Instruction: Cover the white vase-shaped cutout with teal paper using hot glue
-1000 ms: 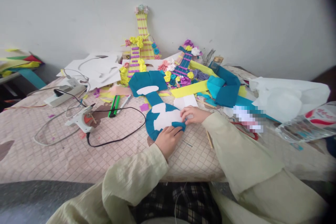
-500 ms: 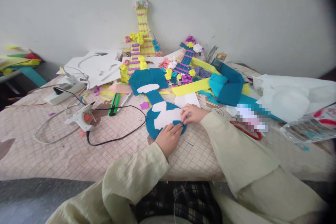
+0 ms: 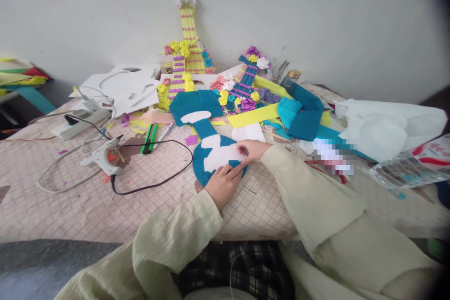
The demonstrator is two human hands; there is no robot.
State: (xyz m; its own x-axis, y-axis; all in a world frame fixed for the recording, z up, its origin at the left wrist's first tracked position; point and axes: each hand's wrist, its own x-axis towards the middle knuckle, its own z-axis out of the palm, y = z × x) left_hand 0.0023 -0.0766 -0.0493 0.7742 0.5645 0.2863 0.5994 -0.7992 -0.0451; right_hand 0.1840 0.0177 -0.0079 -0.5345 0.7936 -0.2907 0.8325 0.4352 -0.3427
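Observation:
A guitar-shaped white cutout [image 3: 225, 155], its rim wrapped in teal crepe paper [image 3: 202, 166], lies on the table in front of me. My left hand [image 3: 224, 185] rests on its lower right edge, fingers stretched out and pressing the folded teal paper down. At the right rim, the bent fingers of my right hand [image 3: 250, 151] pinch the edge of the teal paper, close to my left fingertips. The exact fold between the fingers is hidden. A broad teal flap [image 3: 197, 101] covers the far end of the cutout.
Left of the cutout lie a hot glue gun [image 3: 101, 157] with a looping black cord, a green cutter [image 3: 149, 138] and a power strip [image 3: 80, 124]. Behind stand flower-decorated paper guitars [image 3: 188, 33]. Teal paper rolls [image 3: 305, 115], red-handled scissors [image 3: 326, 171] and a plastic bottle [image 3: 415, 161] are on the right.
My right hand has shifted slightly along the rim, its fingers more bent. My left hand keeps pressing. The whole view has drifted a little.

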